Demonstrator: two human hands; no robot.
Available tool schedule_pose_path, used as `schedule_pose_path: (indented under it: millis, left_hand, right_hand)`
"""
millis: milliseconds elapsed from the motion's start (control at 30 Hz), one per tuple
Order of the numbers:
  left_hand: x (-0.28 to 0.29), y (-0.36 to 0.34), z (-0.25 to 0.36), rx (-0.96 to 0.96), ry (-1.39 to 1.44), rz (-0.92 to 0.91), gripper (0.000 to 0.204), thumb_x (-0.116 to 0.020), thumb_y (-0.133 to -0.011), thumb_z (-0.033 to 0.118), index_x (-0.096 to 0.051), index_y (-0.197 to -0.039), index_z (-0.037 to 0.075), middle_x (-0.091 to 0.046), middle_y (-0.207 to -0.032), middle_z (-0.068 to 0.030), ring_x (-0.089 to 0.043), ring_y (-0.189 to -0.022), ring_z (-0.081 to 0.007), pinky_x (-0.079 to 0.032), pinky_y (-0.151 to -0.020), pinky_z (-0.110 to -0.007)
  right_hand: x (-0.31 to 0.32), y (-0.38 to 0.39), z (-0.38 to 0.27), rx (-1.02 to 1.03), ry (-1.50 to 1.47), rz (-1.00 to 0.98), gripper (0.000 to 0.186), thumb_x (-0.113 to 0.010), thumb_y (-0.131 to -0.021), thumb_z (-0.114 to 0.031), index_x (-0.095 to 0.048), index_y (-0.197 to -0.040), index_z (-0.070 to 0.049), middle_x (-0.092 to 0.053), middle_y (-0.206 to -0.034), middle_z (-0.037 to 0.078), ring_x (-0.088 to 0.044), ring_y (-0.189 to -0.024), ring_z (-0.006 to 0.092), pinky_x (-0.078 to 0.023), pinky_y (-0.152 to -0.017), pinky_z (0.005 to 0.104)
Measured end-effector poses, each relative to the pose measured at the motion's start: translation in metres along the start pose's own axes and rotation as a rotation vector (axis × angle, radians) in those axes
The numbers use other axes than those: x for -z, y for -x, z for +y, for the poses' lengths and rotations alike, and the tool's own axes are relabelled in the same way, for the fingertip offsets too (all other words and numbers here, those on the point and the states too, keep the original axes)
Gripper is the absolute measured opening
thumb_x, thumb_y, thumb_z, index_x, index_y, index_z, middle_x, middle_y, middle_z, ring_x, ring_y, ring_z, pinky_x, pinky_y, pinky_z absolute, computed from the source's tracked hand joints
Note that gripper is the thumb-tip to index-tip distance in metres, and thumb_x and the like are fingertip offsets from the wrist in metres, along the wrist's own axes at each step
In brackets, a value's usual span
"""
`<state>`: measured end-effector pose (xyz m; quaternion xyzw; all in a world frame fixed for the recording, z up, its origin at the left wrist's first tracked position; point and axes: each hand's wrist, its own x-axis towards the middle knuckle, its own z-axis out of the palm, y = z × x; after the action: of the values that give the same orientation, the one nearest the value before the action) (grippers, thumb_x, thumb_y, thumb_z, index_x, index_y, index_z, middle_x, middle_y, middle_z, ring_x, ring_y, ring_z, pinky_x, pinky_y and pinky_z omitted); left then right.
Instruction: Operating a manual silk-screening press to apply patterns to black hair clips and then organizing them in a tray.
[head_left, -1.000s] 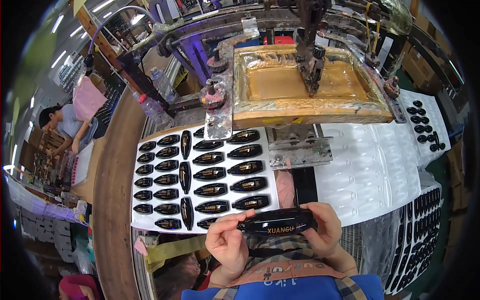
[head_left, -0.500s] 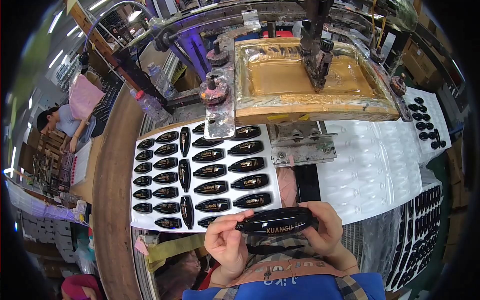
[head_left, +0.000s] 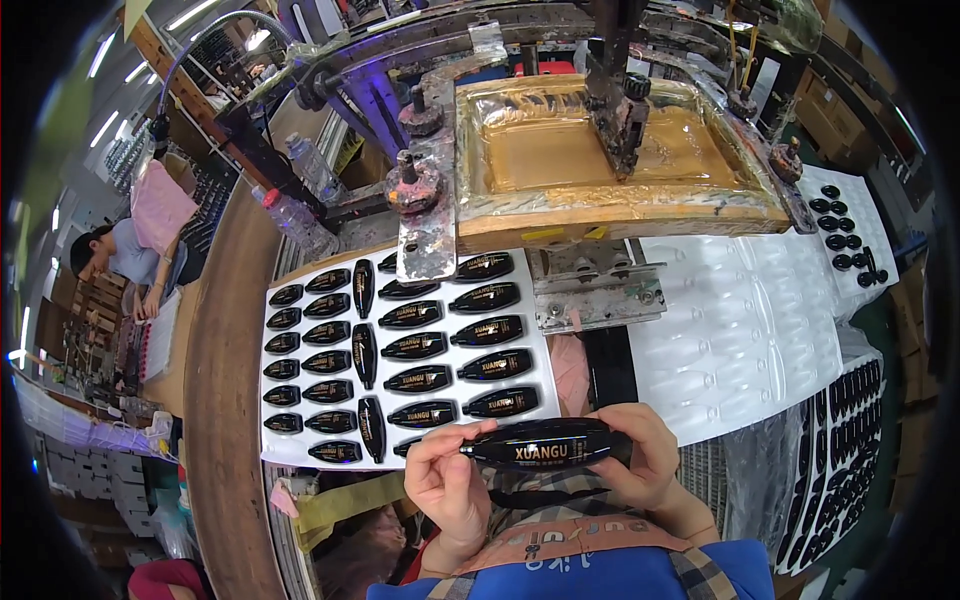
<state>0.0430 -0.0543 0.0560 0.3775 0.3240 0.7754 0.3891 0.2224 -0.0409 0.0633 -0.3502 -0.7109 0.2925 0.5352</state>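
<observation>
A glossy black bottle [head_left: 545, 444] with gold lettering lies level between my two hands, close to my apron. The fingers of my left hand [head_left: 448, 480] pinch its narrow neck end. My right hand [head_left: 644, 462] grips its wider, rounded end, thumb low and fingers behind. The gold print faces up toward me. Just beyond it, a white moulded tray [head_left: 545, 350] carries rows of similar black bottles [head_left: 490, 330], most with gold print showing. A metal fixture [head_left: 600, 295] stands past the held bottle, beneath the printing frame.
A wood-edged printing screen [head_left: 620, 215] with amber film spans the far middle, a dark squeegee arm [head_left: 622, 120] over it. To the right lies a white moulded sheet [head_left: 735, 340]; more black bottles [head_left: 838, 460] are stacked beyond. Plastic bottles [head_left: 300, 222] stand left. Another person [head_left: 140, 260] works far left.
The bottle has turned slightly about its length, bringing its gold print higher and more fully into sight. Both hands keep their hold. The whole view has shifted a little.
</observation>
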Motion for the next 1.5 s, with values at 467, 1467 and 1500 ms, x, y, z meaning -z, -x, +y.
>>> schedule_pose_path:
  millis: [467,1467,1500]
  left_hand:
    - [0.006,0.001,-0.001,0.04,0.024,0.015,0.014,-0.051,-0.081,0.004,-0.048,-0.093,-0.003,-0.054,-0.091,-0.0171,-0.055,-0.084,-0.0246,-0.046,-0.081,-0.045]
    - [0.081,-0.032,0.013,0.051,-0.129,0.18,0.036,-0.051,-0.081,0.004,-0.037,-0.114,0.0,-0.058,-0.092,-0.0176,-0.058,-0.084,-0.0211,-0.042,-0.064,-0.02]
    - [0.105,-0.041,0.024,0.017,-0.202,0.239,0.036,-0.052,-0.082,0.005,-0.037,-0.114,0.0,-0.058,-0.092,-0.0173,-0.058,-0.084,-0.0202,-0.041,-0.062,-0.018]
  right_hand:
    - [-0.003,-0.001,0.0,-0.007,-0.032,-0.012,0.043,-0.071,-0.066,-0.008,-0.052,-0.103,0.004,-0.058,-0.091,0.015,-0.058,-0.071,0.0192,-0.047,-0.062,0.025]
    - [-0.032,-0.004,-0.001,-0.092,-0.005,-0.106,0.048,-0.071,-0.065,-0.008,-0.051,-0.107,0.003,-0.057,-0.096,0.017,-0.06,-0.073,0.0203,-0.049,-0.061,0.0272]
    - [-0.032,-0.003,-0.001,-0.088,0.04,-0.154,0.046,-0.066,-0.069,-0.003,-0.048,-0.11,0.004,-0.055,-0.097,0.018,-0.06,-0.073,0.0203,-0.049,-0.062,0.0261]
